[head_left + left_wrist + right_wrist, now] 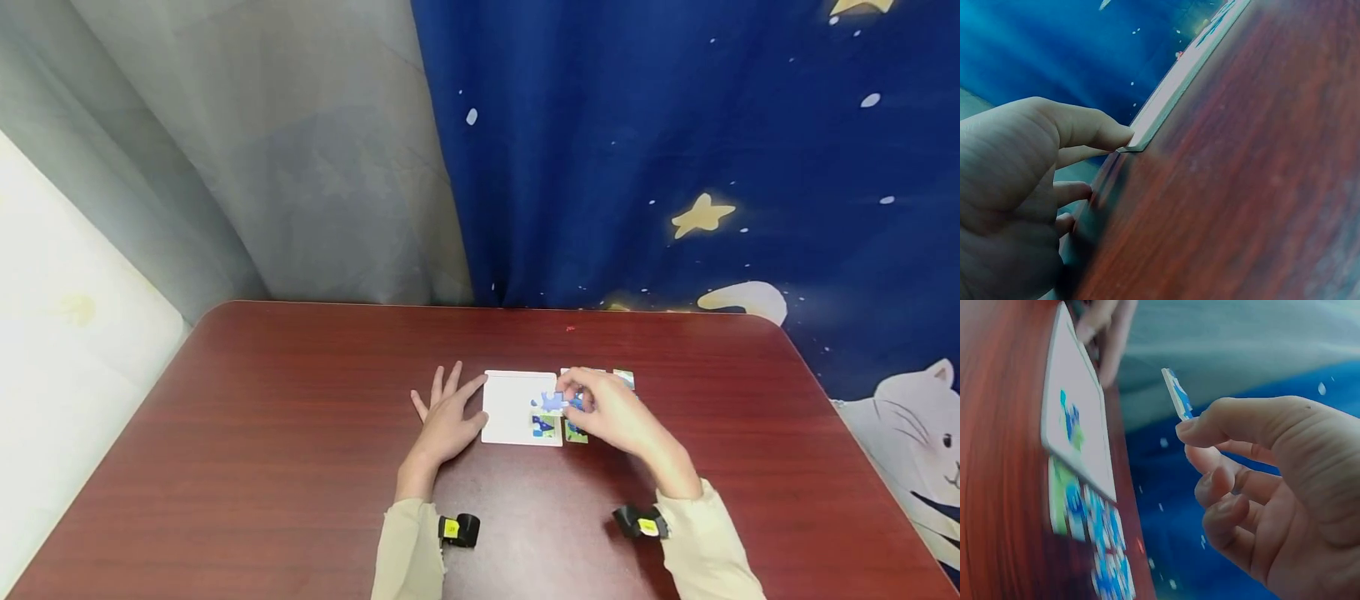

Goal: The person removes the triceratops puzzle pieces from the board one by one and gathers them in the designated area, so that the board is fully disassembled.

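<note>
A white puzzle board [506, 408] lies flat on the table, with a green and blue jigsaw piece [543, 427] at its lower right corner. My left hand [446, 423] touches the board's left edge with thumb and index finger, the other fingers spread out. Between thumb and fingertips, my right hand [613, 408] pinches a blue jigsaw piece [552, 402], held above the right part of the board. The right wrist view shows that jigsaw piece [1177, 394] nearly edge-on and apart from the board.
Several loose puzzle pieces [1107, 519] lie just right of the board, partly hidden by the right hand in the head view. A tiny red bit [571, 328] lies near the far edge of the brown table [300, 433]. Curtains [600, 167] hang behind.
</note>
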Tool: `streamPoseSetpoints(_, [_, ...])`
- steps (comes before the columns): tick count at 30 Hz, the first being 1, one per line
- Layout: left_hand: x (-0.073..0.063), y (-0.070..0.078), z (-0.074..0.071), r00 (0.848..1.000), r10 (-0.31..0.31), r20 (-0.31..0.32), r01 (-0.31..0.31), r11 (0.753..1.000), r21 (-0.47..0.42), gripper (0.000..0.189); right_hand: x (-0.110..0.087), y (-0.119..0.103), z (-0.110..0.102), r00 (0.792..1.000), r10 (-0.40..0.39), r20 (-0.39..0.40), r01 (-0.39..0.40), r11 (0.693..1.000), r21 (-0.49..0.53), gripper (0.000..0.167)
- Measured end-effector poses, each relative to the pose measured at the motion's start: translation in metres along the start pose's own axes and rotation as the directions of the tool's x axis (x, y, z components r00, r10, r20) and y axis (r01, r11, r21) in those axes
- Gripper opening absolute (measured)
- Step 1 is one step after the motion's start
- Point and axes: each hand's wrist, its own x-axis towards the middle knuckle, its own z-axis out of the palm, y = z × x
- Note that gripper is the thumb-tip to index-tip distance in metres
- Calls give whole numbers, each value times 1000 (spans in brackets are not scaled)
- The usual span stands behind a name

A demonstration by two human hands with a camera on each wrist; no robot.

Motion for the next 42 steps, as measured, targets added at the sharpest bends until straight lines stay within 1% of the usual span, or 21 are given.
streamPoseSetpoints(2, [0,-1,0,1000,-7,4,7,1000,3,55,-8,8,-7,1000,17,-8,-18,1000,-16,21])
streamPoseSetpoints(6, [-1,-1,1,1000,-7,6,7,1000,-1,55,-26,27,-17,996,85,-6,-85,996,-36,22])
streamPoseSetpoints(10, [-1,0,1,1000,-2,6,2,1000,-3,55,-42,40,-22,982,183,33,-182,983,-32,20])
streamPoseSetpoints(14, [0,0,0,1000,1,1,-1,1000,-7,55,-49,47,-23,971,226,79,-226,974,-17,18])
streamPoseSetpoints(18, [-1,-1,-1,1000,-4,-3,4,1000,-4,55,-50,50,-20,965,238,114,-239,971,-6,17])
streamPoseSetpoints(21, [-1,-2,0,1000,-4,1,4,1000,0,55,-50,52,-19,961,245,125,-247,969,2,16])
streamPoseSetpoints(25, [-1,-3,0,1000,1,-7,-1,1000,-3,55,-51,51,-18,961,248,125,-251,968,10,16])
streamPoseSetpoints(33, [-2,-2,0,1000,0,-13,0,1000,-11,55,-50,51,-16,965,240,108,-236,970,-49,16])
streamPoseSetpoints(42, [-1,-2,-1,1000,4,-13,-5,1000,-7,55,-50,52,-14,966,235,109,-233,972,-24,16])
